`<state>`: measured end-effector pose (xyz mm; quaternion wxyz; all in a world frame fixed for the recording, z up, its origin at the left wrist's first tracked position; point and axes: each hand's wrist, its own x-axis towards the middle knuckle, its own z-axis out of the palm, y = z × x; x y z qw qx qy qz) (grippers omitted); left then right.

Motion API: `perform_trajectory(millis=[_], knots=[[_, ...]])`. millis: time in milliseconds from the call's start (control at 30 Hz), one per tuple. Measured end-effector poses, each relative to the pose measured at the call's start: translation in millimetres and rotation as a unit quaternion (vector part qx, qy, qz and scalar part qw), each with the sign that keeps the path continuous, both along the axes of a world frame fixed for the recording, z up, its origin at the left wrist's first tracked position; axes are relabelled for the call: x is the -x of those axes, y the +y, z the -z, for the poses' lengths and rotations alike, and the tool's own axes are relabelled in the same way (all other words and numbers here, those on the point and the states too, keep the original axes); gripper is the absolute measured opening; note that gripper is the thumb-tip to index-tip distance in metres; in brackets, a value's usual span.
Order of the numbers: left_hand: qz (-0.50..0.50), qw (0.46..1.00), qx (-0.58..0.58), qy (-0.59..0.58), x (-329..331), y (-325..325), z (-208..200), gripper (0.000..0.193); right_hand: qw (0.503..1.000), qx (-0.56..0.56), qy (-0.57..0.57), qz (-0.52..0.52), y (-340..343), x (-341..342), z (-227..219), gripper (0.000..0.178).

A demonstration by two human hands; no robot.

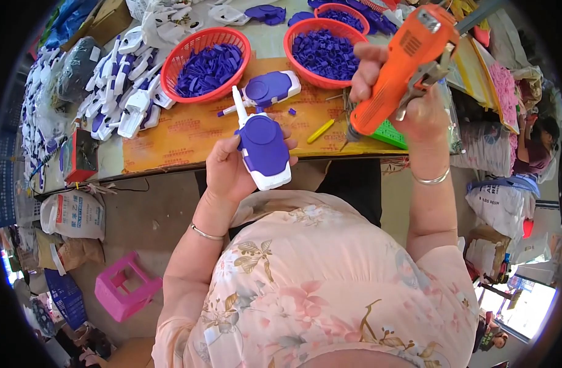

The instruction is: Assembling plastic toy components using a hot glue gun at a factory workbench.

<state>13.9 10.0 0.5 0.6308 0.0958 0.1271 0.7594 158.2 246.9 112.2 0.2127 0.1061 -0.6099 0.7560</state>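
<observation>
My left hand (224, 168) is closed round a purple-and-white plastic toy handset (263, 147) with a white antenna-like stem, held above the table's near edge. My right hand (429, 116) grips an orange power screwdriver (394, 73), its fingers wrapped over the body. The tool's tip points down and left, apart from the handset. Just beyond the held piece, a second purple-and-white handset (271, 87) lies on the brown work mat (170, 144). A small purple part (292, 111) and a yellow stick-like tool (321, 131) lie to its right.
Red baskets of small purple parts, one left (247, 67) and one right (288, 49), stand behind the mat. White and purple casings (133, 110) pile up at left. A green tray (388, 136) sits under the screwdriver. A pink stool (124, 288) stands on the floor.
</observation>
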Motion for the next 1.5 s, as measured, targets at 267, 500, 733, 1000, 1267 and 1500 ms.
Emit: perform_trajectory(millis=[267,500,733,1000,1267,1500], knots=[[-0.055,0.987,0.043,0.142,-6.8,3.8,13.8,0.058,0.997,0.027,-0.066,0.014,-27.5,-9.6,-10.0,0.066],[-0.125,0.968,0.140,0.166,-21.1,24.8,-10.8,0.038,0.998,0.050,0.024,0.008,-48.9,-15.5,-15.7,0.061],[-0.149,0.960,0.204,0.119,-28.5,38.4,-12.0,0.041,0.993,0.046,-0.017,0.104,-72.5,-16.4,-21.2,0.048],[-0.125,0.956,0.237,0.115,-31.8,43.9,-4.0,0.039,0.978,-0.121,-0.032,0.168,-71.6,-17.2,6.3,0.054],[-0.134,0.957,0.238,0.100,-33.6,44.4,1.1,0.040,0.977,-0.048,-0.008,0.206,-77.6,-9.5,21.0,0.055],[-0.138,0.961,0.219,0.096,-33.0,43.0,2.5,0.038,0.979,-0.083,-0.013,0.183,-68.7,-9.0,31.3,0.054]])
